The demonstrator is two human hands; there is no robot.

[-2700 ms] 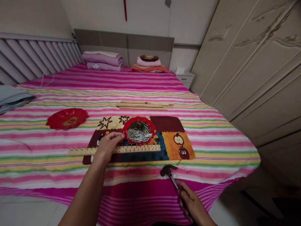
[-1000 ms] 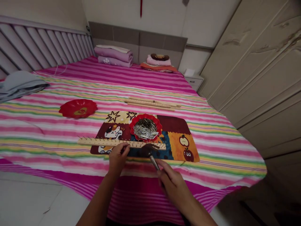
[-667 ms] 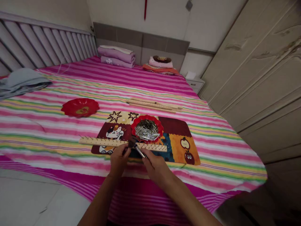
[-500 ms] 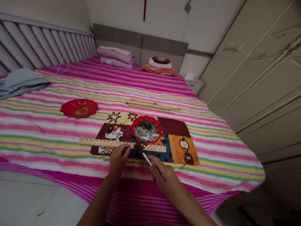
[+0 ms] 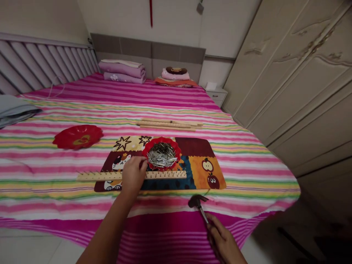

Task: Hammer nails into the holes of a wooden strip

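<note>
My right hand (image 5: 221, 234) grips a claw hammer (image 5: 198, 202) by its metal shaft, held over the near edge of the bed. With its fingers curled together, my left hand (image 5: 134, 172) is above a wooden strip (image 5: 165, 175) and beside the left rim of a red scalloped bowl (image 5: 178, 146). What the fingertips hold, if anything, is too small to make out. Silver nails (image 5: 162, 156) fill the bowl. Rows of nails stand up out of the strip, which lies across a patterned mat (image 5: 195, 146); my left hand hides part of it.
A red scalloped plate (image 5: 78, 137) lies to the left on the striped bedspread (image 5: 247, 165). More wooden strips (image 5: 167, 125) lie behind the mat. Folded grey cloth (image 5: 16, 110) is at far left, folded bedding (image 5: 123, 71) by the headboard, and a wardrobe (image 5: 288, 91) at right.
My right hand has drawn the hammer away from the strip, down and to the right. The left hand has moved off the strip's middle toward the bowl. The camera view has shifted slightly.
</note>
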